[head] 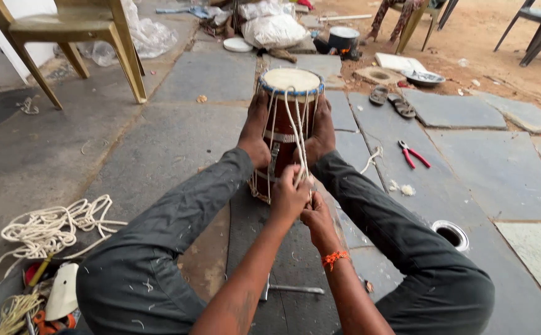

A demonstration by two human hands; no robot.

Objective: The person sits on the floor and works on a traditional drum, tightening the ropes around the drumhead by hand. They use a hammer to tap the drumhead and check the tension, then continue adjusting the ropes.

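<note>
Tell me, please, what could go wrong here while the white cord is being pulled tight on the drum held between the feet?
1. The drum is braced only by two bare feet, so a hard pull might tip or slide it.
2. Both hands, left hand and right hand, grip the thin white cord; it may chafe the palms or slip.
3. The red-handled pliers lie loose by the right leg and could be kicked.

Drum (286,118) bottom hidden behind left hand (288,197) and right hand (317,218). Chair (72,37) at 11 o'clock cut by top edge. Tool pile (38,301) at 8 o'clock cut off, contents unclear. Forearms leave bottom edge.
</note>
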